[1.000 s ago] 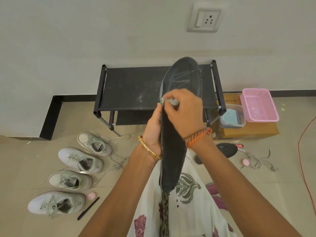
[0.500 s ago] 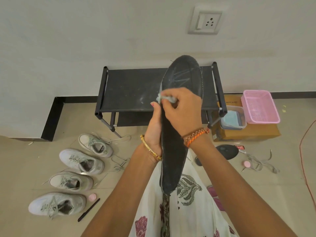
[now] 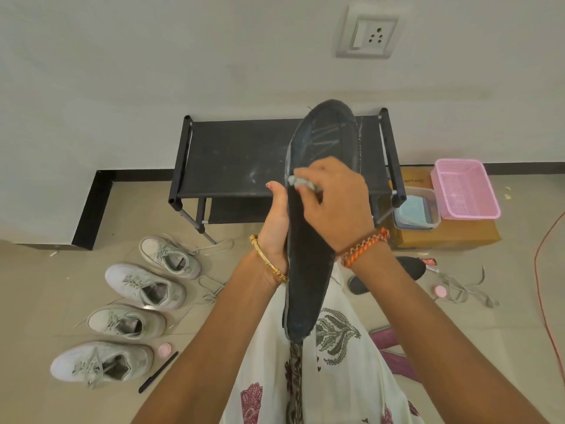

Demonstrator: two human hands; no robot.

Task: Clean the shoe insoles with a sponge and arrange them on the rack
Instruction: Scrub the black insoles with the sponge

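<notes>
Head view, insole: a long dark insole is held upright in front of the person, toe end up, overlapping the rack behind it; pale streaks show on its upper part.
Head view, left hand: the left hand grips the insole from behind at its left edge, thumb tip showing beside that edge; a gold bangle sits at the wrist.
Head view, right hand: the right hand has its fingers curled and pinches a small pale sponge against the face of the insole near its left edge, about the middle of its length; an orange braided band circles the wrist.
Head view, rack: a black two-tier rack stands against the wall; its top shelf bears whitish smears and holds no item that can be made out.
Head view, second insole: another dark insole lies on the floor to the right, partly hidden by the right forearm.
Head view, shoes: four pale sneakers lie in a column on the floor to the left, laces loose.
Head view, small items: a pink cap and a black pen lie near the nearest sneaker.
Head view, right side: a pink basket rests on a cardboard box, with a clear tub just beside it.
</notes>
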